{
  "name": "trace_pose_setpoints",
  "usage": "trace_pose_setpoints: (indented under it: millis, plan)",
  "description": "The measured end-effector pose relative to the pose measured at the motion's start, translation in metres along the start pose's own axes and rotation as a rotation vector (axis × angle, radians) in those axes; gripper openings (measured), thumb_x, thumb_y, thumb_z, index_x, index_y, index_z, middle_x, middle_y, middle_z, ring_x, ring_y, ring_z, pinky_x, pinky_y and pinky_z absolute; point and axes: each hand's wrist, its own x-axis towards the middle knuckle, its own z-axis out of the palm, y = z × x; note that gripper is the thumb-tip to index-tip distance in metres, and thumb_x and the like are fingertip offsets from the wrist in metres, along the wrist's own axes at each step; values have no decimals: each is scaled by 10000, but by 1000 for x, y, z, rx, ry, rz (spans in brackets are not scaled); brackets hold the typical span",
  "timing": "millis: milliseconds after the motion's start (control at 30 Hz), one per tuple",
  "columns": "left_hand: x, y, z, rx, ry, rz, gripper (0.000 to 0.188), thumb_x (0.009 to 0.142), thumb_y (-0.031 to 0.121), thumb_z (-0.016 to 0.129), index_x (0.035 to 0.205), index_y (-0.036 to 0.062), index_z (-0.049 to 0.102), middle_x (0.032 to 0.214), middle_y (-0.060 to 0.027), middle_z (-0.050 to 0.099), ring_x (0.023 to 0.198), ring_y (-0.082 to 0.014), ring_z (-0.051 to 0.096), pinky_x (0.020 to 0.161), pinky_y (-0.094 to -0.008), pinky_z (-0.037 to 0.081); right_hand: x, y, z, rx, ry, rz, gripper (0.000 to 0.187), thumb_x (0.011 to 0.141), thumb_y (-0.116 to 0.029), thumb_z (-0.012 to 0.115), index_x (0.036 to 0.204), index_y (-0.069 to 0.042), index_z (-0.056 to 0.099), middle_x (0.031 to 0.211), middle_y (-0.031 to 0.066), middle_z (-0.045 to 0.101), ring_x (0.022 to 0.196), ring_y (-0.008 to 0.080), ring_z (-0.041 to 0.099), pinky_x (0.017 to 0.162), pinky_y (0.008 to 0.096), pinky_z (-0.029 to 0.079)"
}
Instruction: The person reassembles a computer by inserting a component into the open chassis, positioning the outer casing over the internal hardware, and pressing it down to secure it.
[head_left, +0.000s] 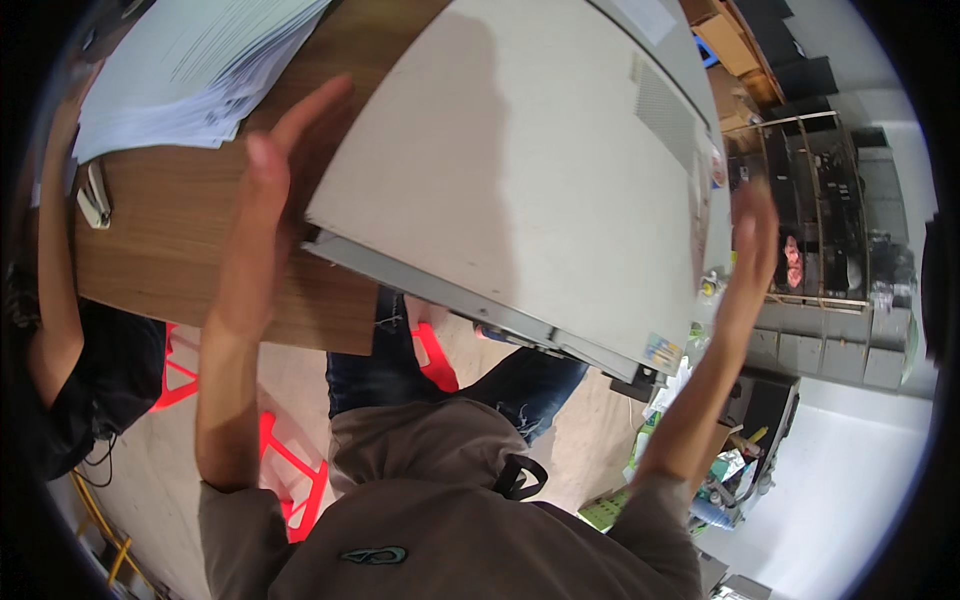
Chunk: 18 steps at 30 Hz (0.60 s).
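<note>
A large off-white metal case (440, 150), which looks like a computer or machine housing, sits at the desk edge in front of me. It has a perforated vent and a small colourful sticker near one corner. My left hand (280, 165) is raised beside the case's left edge, its fingers and thumb stretched out, apparently holding nothing. On the other side, my right hand (755, 230) is held up beside the case's right edge. Its fingers look extended, though their tips are blurred. Whether either palm touches the case, I cannot tell.
A thick stack of papers (200, 75) and a white stapler (94, 196) lie on the wooden desk (170, 230). Another person's arm (58, 250) is at far left. Red stools (290, 475) stand below. To the right are a metal rack (800, 215) and a cluttered box (735, 460).
</note>
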Motion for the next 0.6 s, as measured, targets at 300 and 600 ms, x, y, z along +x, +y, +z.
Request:
trace_pose_setpoints:
  millis: [300, 600]
  plan:
    - [51, 30, 37, -344, 75, -372, 528, 1044, 365, 504, 1454, 32, 507, 1404, -101, 581, 1269, -185, 552, 1078, -323, 419, -78, -13, 34, 1222, 225, 275, 699, 1026, -374, 468, 1589, -22, 251, 1634, 155, 277, 1478, 274, 332, 1206, 367, 256]
    - [95, 74, 30, -543, 22, -388, 262, 996, 224, 557, 1177, 45, 620, 1216, -130, 648, 1139, -263, 618, 1013, -401, 520, -30, -51, -14, 1290, 248, 387, 508, 1020, -252, 515, 1429, 48, 507, 1458, 181, 525, 1345, 239, 509, 1129, 361, 375]
